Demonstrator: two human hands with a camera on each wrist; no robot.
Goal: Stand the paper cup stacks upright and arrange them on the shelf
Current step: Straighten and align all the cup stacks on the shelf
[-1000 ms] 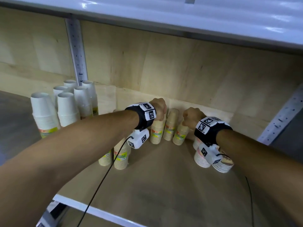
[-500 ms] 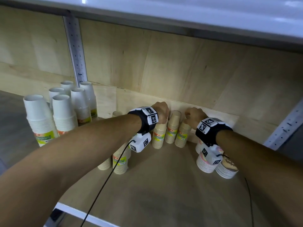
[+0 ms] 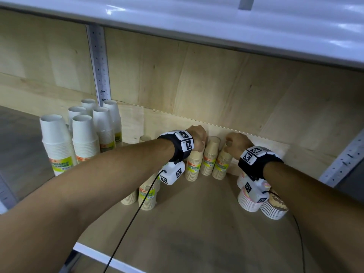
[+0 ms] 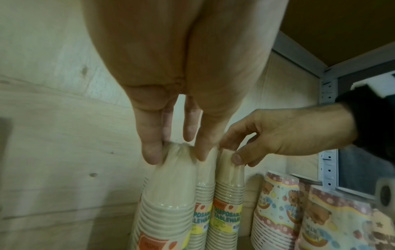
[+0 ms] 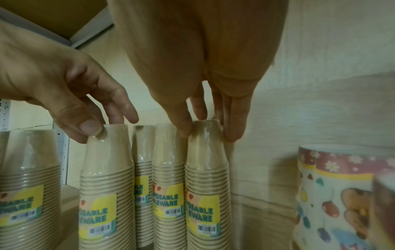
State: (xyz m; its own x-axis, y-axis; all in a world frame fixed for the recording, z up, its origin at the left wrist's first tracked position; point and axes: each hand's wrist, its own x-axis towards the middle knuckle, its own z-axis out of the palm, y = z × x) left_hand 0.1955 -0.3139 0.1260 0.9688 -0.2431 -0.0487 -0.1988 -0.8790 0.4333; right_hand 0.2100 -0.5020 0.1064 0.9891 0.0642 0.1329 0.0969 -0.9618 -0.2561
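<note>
Three tan, plastic-wrapped paper cup stacks stand upside down in a row at the shelf's back wall. My left hand (image 3: 199, 142) pinches the top of the left tan stack (image 3: 194, 167), thumb and fingers curled over its wrap (image 4: 177, 152). My right hand (image 3: 232, 143) grips the top of the right tan stack (image 3: 222, 164), fingertips around its upper cup (image 5: 207, 132). The middle tan stack (image 3: 210, 156) stands between them, untouched. In the right wrist view a further tan stack (image 5: 142, 169) shows behind the row.
White cup stacks (image 3: 82, 138) stand at the left. Two more tan stacks (image 3: 147, 196) stand front-left under my left forearm. Patterned cup stacks (image 3: 254, 201) sit at the right below my right wrist. The upper shelf (image 3: 216, 22) hangs low overhead.
Both hands keep their hold on the same two stack tops. Only small shifts show, mostly from the head camera moving.
</note>
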